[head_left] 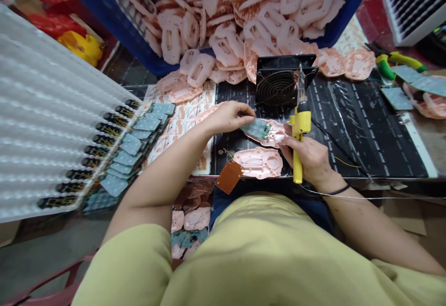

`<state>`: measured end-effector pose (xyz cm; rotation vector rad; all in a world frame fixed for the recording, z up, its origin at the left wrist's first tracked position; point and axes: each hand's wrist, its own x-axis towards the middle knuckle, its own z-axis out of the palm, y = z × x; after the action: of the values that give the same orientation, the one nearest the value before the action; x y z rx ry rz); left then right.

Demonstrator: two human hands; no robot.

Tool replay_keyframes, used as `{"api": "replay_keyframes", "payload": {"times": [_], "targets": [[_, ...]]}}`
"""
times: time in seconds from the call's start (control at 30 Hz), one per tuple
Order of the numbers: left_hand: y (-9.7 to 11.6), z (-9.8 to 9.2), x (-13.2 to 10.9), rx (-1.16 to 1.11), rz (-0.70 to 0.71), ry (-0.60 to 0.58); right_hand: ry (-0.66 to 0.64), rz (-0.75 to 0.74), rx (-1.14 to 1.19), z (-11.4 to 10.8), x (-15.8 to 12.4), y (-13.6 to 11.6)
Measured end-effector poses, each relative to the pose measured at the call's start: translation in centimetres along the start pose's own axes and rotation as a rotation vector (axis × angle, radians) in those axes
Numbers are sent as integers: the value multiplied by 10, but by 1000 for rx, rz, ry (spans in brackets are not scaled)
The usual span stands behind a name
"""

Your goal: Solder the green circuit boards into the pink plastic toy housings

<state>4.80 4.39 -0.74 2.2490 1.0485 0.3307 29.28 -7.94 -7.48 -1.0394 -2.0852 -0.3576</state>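
Note:
My left hand (pixel 240 114) pinches the far-left edge of a green circuit board (pixel 256 129), which lies at the left end of a pink plastic shell (pixel 278 134). My right hand (pixel 310 157) has its fingers closed around a yellow soldering gun (pixel 300 122), its metal tip pointing up and away from me. Fingertips of that same hand touch the right end of the shell. Nearer to me rests a second pink shell (pixel 258 163) with thin wires inside. A brown circuit board (pixel 230 176) overlaps its left end and juts over the table edge.
A black fan (pixel 278 93) stands behind the work. Beyond it, a blue crate (pixel 114 27) is heaped with pink shells. Boards wired to black parts line a white foam block (pixel 52 111) at left. Green-yellow pliers (pixel 386 67) lie at right. A solder wire crosses my right forearm.

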Motion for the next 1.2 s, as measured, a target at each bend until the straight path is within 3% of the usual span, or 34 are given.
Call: {"api": "replay_keyframes", "payload": {"times": [0.17, 0.3, 0.53, 0.77, 0.97, 1.2], "targets": [[3, 17, 7, 167, 6, 52, 7, 18, 44, -1, 2, 0], [5, 24, 7, 115, -29, 30, 12, 27, 59, -1, 1, -1], [12, 29, 16, 66, -82, 7, -52, 197, 72, 1, -6, 0], [20, 37, 35, 7, -81, -36, -72, 233, 84, -9, -14, 6], [41, 53, 52, -84, -53, -161, -17, 253, 24, -26, -29, 14], [70, 66, 61, -365, -86, -264, 34, 202, -31, -48, -58, 33]]}}
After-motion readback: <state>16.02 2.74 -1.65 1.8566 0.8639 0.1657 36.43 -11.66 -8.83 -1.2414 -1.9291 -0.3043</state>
